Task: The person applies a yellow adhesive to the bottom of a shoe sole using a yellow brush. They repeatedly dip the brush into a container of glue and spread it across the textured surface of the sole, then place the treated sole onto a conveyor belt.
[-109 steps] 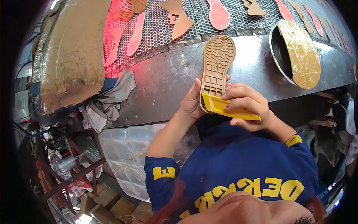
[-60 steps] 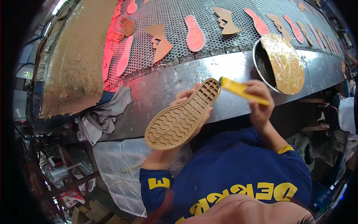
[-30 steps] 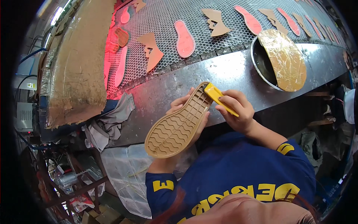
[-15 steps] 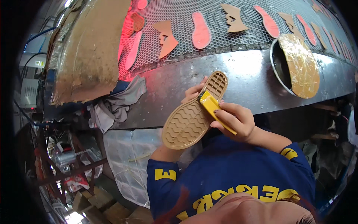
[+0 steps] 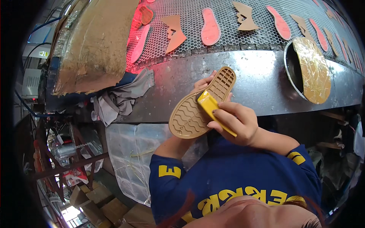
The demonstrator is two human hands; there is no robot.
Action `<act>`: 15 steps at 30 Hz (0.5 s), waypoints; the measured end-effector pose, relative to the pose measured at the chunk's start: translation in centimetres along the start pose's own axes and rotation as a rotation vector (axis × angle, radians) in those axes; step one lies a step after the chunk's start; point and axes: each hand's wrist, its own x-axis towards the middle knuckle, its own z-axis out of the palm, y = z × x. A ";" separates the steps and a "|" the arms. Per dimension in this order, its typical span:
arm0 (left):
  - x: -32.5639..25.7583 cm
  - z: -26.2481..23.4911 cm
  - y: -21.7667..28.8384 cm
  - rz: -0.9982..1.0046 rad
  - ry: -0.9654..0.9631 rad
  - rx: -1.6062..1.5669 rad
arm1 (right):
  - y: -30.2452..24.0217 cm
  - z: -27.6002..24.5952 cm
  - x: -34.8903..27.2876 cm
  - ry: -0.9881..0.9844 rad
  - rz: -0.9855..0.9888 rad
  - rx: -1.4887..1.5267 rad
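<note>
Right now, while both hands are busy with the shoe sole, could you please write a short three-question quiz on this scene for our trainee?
1. Which hand grips the yellow-handled brush?
2. True or false: the left hand holds the tan shoe sole with its patterned tread in view.
3. Fill in the blank: on the metal table, the round bowl is partly covered by a ____.

Key
1. The right hand.
2. True.
3. Brown board.
</note>
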 end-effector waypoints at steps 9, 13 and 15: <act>0.3 1.4 0.2 0.102 0.044 -0.172 | -1.2 0.3 -0.1 -0.014 -0.067 0.056; 0.1 2.2 0.8 -0.089 -0.068 -0.452 | -1.2 0.6 0.2 0.013 -0.144 0.103; 0.1 2.7 -0.4 -0.006 -0.126 -0.424 | -1.0 0.6 0.1 -0.004 -0.184 0.119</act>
